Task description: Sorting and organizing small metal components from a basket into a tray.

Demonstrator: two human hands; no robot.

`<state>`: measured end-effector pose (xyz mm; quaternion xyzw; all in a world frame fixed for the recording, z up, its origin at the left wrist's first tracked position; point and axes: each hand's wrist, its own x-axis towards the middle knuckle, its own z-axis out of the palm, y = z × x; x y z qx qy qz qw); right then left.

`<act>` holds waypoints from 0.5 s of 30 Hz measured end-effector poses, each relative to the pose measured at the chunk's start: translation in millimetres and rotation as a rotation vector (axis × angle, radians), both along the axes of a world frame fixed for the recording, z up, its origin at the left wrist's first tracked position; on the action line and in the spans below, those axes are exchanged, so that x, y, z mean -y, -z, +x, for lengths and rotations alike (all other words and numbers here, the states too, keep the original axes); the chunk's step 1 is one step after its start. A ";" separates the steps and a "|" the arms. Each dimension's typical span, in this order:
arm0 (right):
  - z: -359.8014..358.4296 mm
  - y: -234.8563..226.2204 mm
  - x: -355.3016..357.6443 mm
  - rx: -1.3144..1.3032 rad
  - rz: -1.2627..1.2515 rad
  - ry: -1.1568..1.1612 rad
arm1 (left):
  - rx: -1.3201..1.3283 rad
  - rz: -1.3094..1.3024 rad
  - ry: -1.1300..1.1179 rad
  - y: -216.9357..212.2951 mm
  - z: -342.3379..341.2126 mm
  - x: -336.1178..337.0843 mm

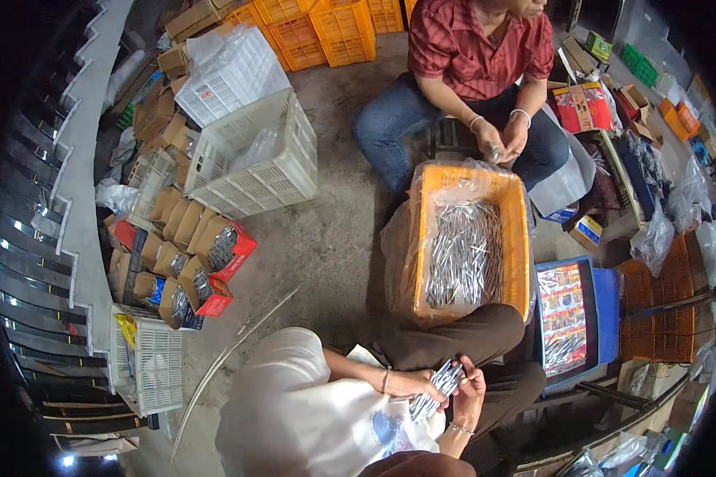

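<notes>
A bundle of thin silver metal rods lies in my lap area, with my left hand wrapped round it. My right hand has its fingers closed at the upper end of the same bundle. Just ahead is an orange plastic crate, lined with clear plastic, that holds a heap of similar silver rods. To its right, a blue tray contains printed red and white packs and some loose rods.
Across from me sits a person in a red shirt, hands together over the crate's far edge. At left stand white crates and open cardboard boxes with metal pieces. Orange crates are stacked behind; a thin strip lies on the floor.
</notes>
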<state>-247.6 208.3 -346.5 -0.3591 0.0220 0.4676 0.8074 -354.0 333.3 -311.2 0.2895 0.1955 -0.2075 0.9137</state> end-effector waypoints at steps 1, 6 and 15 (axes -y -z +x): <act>2.3 1.9 0.2 -0.019 0.011 -0.007 | 0.009 0.039 0.039 -3.1 0.5 -3.7; 20.6 -23.1 6.2 0.014 -0.116 0.021 | 0.036 0.178 0.167 0.4 22.9 -3.2; 28.9 -10.8 17.0 -0.044 0.108 -0.024 | -0.126 -0.015 -0.013 -11.8 32.1 14.9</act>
